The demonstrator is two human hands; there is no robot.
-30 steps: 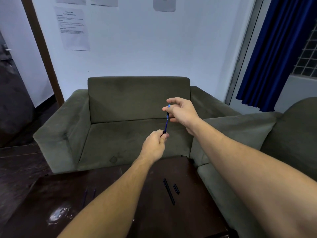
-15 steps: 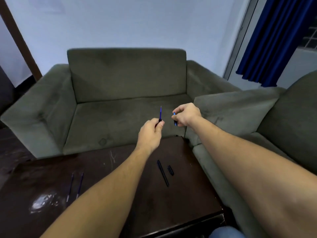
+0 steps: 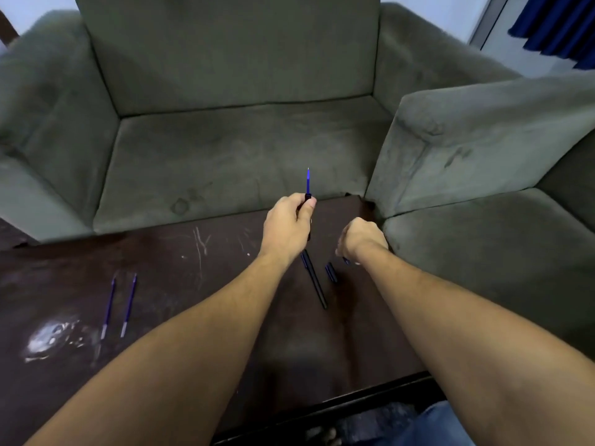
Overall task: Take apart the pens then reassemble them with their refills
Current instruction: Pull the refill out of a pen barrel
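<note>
Two refills (image 3: 118,305) lie side by side on the table (image 3: 180,284), well left of the barrel (image 3: 314,280), thin blue sticks with pale tips. Your left hand (image 3: 287,225) is clamped round a dark pen (image 3: 308,198), its blue refill poking straight up with the fine point bare. Your right hand (image 3: 362,240) is curled into a loose fist just right of the barrel, low over the table; a sliver of blue peeks out beneath it, so you look to be pinching a small part (image 3: 346,260), though I can't tell what it is. Between that fist and the barrel sits a short dark cap (image 3: 330,272).

Watch it now: that part is tiny, and the table edge and sofa (image 3: 244,156) gap are right beside your fist, so a careless drop could send it off into the cushions. Round, smooth plastic rolls easily on this glossy, scratched wood. The slim exposed refill could bend or slip out if your grip tilts. The sofa's fuzzy green fabric would swallow anything small.
</note>
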